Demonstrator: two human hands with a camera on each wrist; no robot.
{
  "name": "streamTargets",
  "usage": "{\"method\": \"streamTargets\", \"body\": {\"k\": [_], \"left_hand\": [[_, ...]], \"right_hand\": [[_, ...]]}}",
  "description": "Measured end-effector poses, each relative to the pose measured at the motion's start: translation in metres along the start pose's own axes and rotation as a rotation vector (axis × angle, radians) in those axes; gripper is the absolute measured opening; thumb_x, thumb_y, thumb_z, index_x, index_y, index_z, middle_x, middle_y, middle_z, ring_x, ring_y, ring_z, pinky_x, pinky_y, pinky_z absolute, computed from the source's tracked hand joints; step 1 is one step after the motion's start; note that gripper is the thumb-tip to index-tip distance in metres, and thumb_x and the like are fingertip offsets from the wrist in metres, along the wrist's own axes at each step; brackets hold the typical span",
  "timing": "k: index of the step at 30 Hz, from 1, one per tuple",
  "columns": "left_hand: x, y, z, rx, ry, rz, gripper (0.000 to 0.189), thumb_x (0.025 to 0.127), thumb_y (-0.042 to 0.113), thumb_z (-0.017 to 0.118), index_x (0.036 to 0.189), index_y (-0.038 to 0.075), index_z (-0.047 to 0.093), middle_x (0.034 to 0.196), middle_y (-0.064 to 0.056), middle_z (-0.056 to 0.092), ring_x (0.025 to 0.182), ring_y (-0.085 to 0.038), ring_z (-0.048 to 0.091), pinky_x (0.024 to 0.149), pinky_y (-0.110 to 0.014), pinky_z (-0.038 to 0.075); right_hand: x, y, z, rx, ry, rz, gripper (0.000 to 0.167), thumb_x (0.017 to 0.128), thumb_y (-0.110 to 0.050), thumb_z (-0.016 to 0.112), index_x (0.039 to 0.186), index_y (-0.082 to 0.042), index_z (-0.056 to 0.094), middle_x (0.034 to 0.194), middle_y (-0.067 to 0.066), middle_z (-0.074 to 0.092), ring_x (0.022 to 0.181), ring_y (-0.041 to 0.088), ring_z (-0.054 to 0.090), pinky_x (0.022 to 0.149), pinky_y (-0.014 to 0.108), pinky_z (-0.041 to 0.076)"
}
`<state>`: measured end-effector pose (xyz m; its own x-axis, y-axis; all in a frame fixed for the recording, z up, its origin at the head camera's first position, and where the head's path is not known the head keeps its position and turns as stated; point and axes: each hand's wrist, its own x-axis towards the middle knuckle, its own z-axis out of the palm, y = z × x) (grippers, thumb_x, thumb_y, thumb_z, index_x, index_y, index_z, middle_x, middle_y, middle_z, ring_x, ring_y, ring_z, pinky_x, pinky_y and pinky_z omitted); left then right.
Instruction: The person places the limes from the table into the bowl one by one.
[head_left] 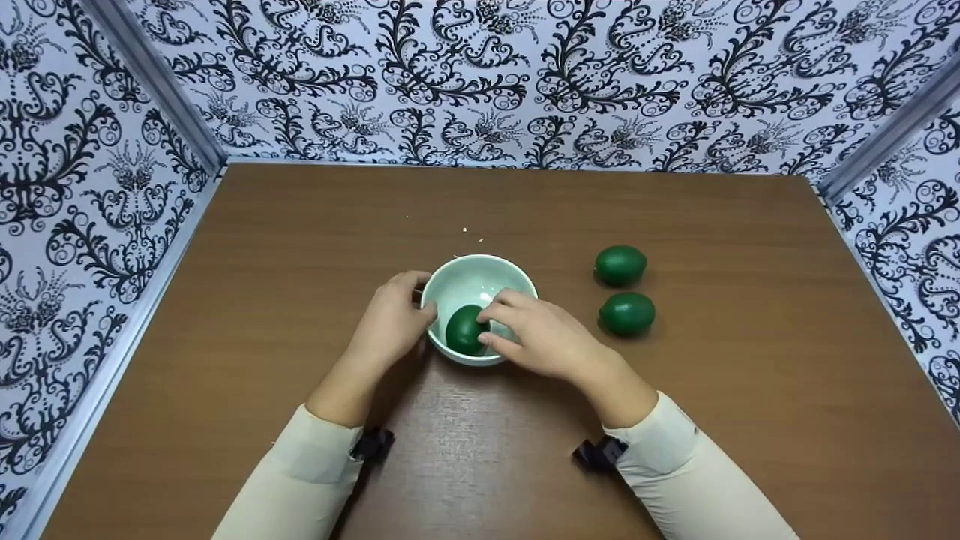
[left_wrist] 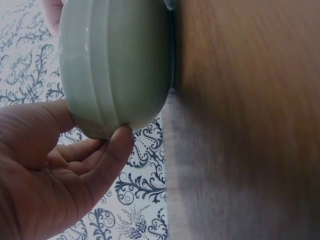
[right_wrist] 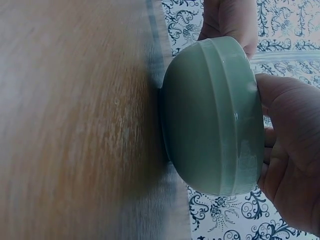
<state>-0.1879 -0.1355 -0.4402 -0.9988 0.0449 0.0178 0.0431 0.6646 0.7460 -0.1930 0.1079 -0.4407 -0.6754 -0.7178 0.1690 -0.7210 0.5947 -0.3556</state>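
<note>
A pale green bowl (head_left: 480,277) stands on the wooden table, with one dark green lime (head_left: 464,331) inside it. My left hand (head_left: 391,319) grips the bowl's left side, thumb over the rim and fingers against the outer wall; the left wrist view shows these fingers (left_wrist: 112,155) low on the wall. Reaching over the right rim, my right hand (head_left: 544,334) has its thumb and curled fingertips on the right side of the lime. In the right wrist view the bowl wall (right_wrist: 210,120) hides the lime and those fingertips.
Two more limes lie right of the bowl, a farther one (head_left: 620,265) and a nearer one (head_left: 627,314). Small white crumbs (head_left: 465,229) dot the table (head_left: 337,217) behind the bowl. Black-and-white patterned panels (head_left: 480,82) border the table at the back and sides.
</note>
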Motion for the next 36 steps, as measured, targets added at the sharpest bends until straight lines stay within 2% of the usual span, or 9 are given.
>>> {"method": "streamTargets", "body": {"k": [12,24,36], "left_hand": [[-0.0002,-0.001,0.0001,-0.001,-0.001,0.002,0.043,0.089,0.006,0.067,0.131,-0.003,0.066,0.13,-0.02,0.068,0.123,-0.034,0.063,0.109,-0.048,0.049],[0.0005,-0.0004,-0.0002,0.003,0.004,0.005,0.042,0.089,0.006,0.067,0.13,-0.003,0.066,0.13,-0.02,0.068,0.122,-0.034,0.063,0.109,-0.047,0.049],[-0.0014,0.0011,-0.0007,-0.036,0.0,-0.003,0.041,0.089,0.004,0.066,0.13,-0.001,0.067,0.124,-0.018,0.069,0.114,-0.031,0.067,0.101,-0.044,0.053]], "right_hand": [[-0.0002,-0.0023,-0.0046,0.007,-0.035,0.032,0.031,0.102,-0.039,0.064,0.123,-0.018,0.071,0.119,-0.001,0.065,0.106,0.018,0.066,0.093,0.04,0.057],[-0.0005,-0.0045,-0.0059,-0.006,-0.037,0.042,0.032,0.102,-0.041,0.064,0.124,-0.019,0.071,0.12,-0.002,0.065,0.107,0.019,0.066,0.094,0.041,0.057],[-0.0026,-0.0068,-0.0098,-0.017,-0.015,0.034,0.031,0.101,-0.041,0.065,0.122,-0.018,0.071,0.12,-0.003,0.066,0.11,0.018,0.066,0.094,0.04,0.057]]}}
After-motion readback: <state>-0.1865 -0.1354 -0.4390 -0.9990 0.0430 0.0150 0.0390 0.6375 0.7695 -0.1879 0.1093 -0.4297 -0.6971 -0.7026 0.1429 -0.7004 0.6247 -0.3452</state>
